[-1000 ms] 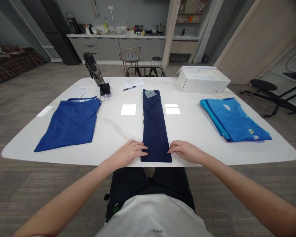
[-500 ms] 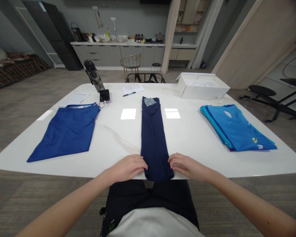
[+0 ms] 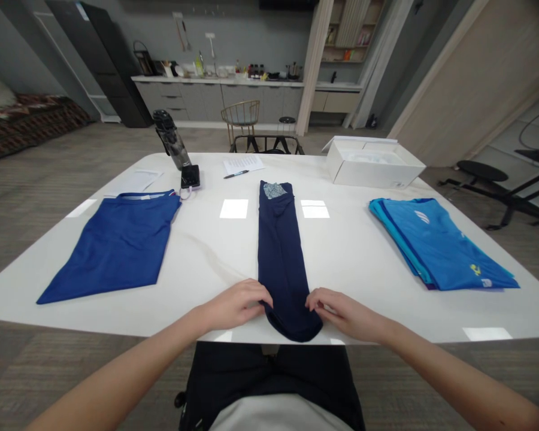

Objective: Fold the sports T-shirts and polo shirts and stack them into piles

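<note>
Navy knit garment [image 3: 284,263], folded into a long narrow strip, is laid lengthwise on a white rounded table [image 3: 206,257], with its far end pointing away from the wearer of the camera. A small patterned grey-blue patch [image 3: 274,191] is shown at that far end. The near end is rounded and soft, and it is placed right at the near table edge, between the two hands.

The left hand [image 3: 236,305] is held just beside the strip's left edge, with its fingers [image 3: 263,291] curved inward and touching the fabric. The right hand [image 3: 348,314] is held in the same way on the opposite side, with its fingers [image 3: 313,299] touching the right edge. The hands are spread apart with the strip's width between them. Whether the cloth is pinched or only touched cannot be told.

A royal-blue folded shirt [image 3: 112,251] is laid well to the left of the strip. A stack of folded turquoise shirts [image 3: 440,245] is placed well to the right, and an open white cardboard box [image 3: 372,164] is set beyond it near the far table edge. Near the far edge, a clear bottle with a black lid [image 3: 173,140] is stood tilted beside a black phone [image 3: 191,176]. A printed paper sheet [image 3: 243,163] is laid close by, with a black pen [image 3: 236,174] resting along its near edge.
</note>
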`<action>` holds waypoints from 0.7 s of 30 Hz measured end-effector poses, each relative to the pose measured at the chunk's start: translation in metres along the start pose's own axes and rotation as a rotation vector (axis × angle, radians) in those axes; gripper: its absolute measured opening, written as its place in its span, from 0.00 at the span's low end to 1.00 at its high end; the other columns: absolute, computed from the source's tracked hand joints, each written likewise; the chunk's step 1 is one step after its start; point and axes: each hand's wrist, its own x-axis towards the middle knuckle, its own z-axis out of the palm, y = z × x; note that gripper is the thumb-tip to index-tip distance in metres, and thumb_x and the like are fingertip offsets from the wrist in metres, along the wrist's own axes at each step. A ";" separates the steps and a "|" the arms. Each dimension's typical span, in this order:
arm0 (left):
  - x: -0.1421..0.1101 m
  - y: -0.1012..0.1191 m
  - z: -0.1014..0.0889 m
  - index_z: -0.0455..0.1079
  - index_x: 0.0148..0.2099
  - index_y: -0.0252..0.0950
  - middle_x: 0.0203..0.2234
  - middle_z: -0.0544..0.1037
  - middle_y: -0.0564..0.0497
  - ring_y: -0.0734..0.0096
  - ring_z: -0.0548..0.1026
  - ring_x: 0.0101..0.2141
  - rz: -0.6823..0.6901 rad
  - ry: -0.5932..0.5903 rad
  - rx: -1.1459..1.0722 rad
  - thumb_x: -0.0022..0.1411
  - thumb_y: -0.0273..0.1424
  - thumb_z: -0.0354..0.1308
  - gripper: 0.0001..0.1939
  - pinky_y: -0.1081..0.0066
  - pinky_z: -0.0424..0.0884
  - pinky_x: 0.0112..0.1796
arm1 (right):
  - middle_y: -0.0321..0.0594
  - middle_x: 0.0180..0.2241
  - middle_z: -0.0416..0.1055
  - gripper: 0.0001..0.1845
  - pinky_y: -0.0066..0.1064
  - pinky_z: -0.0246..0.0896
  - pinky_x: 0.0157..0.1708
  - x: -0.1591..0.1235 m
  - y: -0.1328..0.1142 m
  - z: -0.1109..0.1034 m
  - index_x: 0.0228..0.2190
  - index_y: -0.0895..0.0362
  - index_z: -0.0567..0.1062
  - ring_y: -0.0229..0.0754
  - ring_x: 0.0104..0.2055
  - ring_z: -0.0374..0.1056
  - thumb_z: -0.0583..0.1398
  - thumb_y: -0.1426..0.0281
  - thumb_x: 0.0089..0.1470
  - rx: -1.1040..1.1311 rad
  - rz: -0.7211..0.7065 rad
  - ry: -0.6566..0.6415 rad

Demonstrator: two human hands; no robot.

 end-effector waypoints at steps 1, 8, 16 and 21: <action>0.006 0.003 -0.007 0.75 0.49 0.39 0.43 0.80 0.48 0.65 0.76 0.46 -0.040 0.056 -0.077 0.70 0.28 0.53 0.11 0.64 0.68 0.50 | 0.44 0.44 0.74 0.13 0.37 0.65 0.47 0.004 -0.002 -0.007 0.45 0.53 0.73 0.44 0.45 0.70 0.51 0.63 0.72 0.073 0.026 0.057; 0.112 -0.015 -0.074 0.73 0.50 0.36 0.45 0.79 0.48 0.60 0.77 0.47 -0.141 0.581 -0.829 0.64 0.40 0.62 0.16 0.65 0.72 0.48 | 0.42 0.48 0.75 0.18 0.44 0.66 0.54 0.101 -0.001 -0.075 0.48 0.51 0.71 0.51 0.52 0.71 0.54 0.53 0.65 0.555 0.099 0.554; 0.190 -0.119 -0.106 0.77 0.45 0.33 0.41 0.83 0.42 0.59 0.81 0.40 -0.603 0.650 -1.026 0.52 0.38 0.71 0.20 0.64 0.76 0.41 | 0.48 0.41 0.79 0.23 0.45 0.73 0.48 0.214 0.078 -0.106 0.47 0.57 0.74 0.53 0.46 0.76 0.55 0.52 0.61 0.915 0.302 0.513; 0.213 -0.150 -0.125 0.78 0.41 0.35 0.34 0.82 0.47 0.60 0.79 0.38 -0.438 0.760 -0.653 0.52 0.40 0.71 0.17 0.63 0.75 0.42 | 0.44 0.42 0.80 0.17 0.44 0.73 0.49 0.244 0.098 -0.123 0.45 0.56 0.75 0.51 0.45 0.77 0.65 0.63 0.55 0.965 0.262 0.642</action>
